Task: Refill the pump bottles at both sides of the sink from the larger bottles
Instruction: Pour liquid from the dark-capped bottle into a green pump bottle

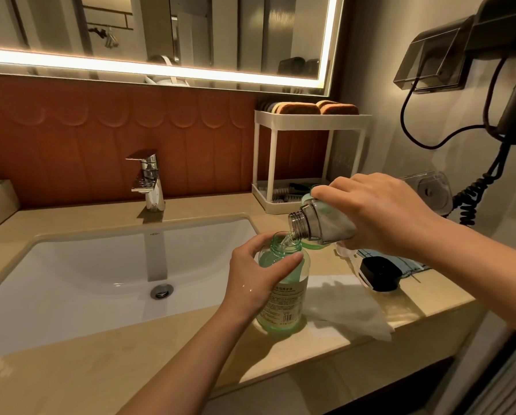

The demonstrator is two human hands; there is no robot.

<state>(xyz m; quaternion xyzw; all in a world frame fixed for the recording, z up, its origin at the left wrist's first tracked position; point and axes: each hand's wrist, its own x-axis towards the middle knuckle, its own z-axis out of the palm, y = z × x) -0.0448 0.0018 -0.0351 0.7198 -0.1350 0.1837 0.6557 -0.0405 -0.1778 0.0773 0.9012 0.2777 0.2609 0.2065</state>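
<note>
Liquid is running from the tilted clear bottle (322, 226) into the open neck of the green bottle (283, 295), which stands on the surface (71, 381) just right of the sink (86, 265). Left hand (256, 283) wraps the green bottle's shoulder, right hand (379, 214) grips the clear one. So 1 refill is mid-pour (level's hard to read), top not back on, and the sink's left side probably still needs doing.

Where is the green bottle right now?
Head view: the green bottle stands on the countertop right of the sink, gripped by the left hand, beneath the mouth of the clear bottle the right hand tilts.
</note>
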